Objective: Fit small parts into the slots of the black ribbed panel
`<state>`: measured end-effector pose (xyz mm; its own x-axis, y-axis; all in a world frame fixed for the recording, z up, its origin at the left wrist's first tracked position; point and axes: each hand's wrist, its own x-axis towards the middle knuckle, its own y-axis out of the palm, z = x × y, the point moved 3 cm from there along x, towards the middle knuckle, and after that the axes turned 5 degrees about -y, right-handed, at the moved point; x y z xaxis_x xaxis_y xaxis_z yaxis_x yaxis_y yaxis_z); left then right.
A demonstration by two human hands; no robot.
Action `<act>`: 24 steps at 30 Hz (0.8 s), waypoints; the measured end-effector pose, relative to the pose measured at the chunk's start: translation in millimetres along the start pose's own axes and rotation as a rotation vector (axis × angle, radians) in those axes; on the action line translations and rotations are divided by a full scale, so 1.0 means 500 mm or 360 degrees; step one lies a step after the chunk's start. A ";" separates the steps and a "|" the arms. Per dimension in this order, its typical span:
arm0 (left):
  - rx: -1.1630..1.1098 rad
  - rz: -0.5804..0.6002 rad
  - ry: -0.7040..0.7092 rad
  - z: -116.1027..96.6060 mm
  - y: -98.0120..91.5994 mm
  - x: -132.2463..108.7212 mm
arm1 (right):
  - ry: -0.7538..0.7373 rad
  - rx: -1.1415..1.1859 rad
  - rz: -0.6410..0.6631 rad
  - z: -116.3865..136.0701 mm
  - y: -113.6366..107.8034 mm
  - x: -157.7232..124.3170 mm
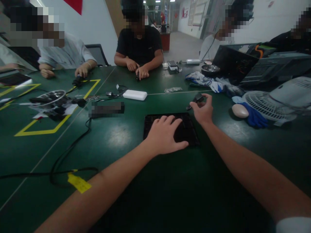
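Observation:
My left hand point(163, 135) lies spread over a flat black rectangular panel point(190, 131), with fingers apart and thumb pointing right. The panel's face has raised ridges or compartments, but my hand covers much of it. Just beyond the panel's far right corner, my right hand point(203, 109) pinches a small black part point(198, 98) between thumb and fingers. Its dark, narrow end points down and left, close to the tabletop. Blur keeps me from telling what kind of part it is.
On the green table point(184, 191) lie a white power bank point(135, 94), a black power strip point(106, 109) with its cable, and a metal bowl point(50, 97) of dark parts. A white fan point(274, 100) and blue glove point(257, 117) sit right. Several people sit opposite.

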<state>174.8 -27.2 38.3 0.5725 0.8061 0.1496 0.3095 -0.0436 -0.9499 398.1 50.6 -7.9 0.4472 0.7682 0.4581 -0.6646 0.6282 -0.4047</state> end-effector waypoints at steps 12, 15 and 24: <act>0.0017 0.0202 0.0017 -0.012 0.056 0.015 | 0.0265 0.0138 -0.0156 -0.056 0.007 0.031; -0.0045 0.0129 0.0035 -0.010 0.052 0.015 | 0.0265 0.0117 -0.0155 -0.062 0.009 0.034; -0.0503 -0.0349 -0.0033 0.000 -0.019 0.016 | 0.0290 0.0261 -0.0196 -0.046 0.002 0.029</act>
<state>176.6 -20.3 48.8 0.4523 0.8281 0.3311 0.6437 -0.0462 -0.7639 417.8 65.1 -20.1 0.6211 0.7061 0.3402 -0.6800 0.7013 -0.2140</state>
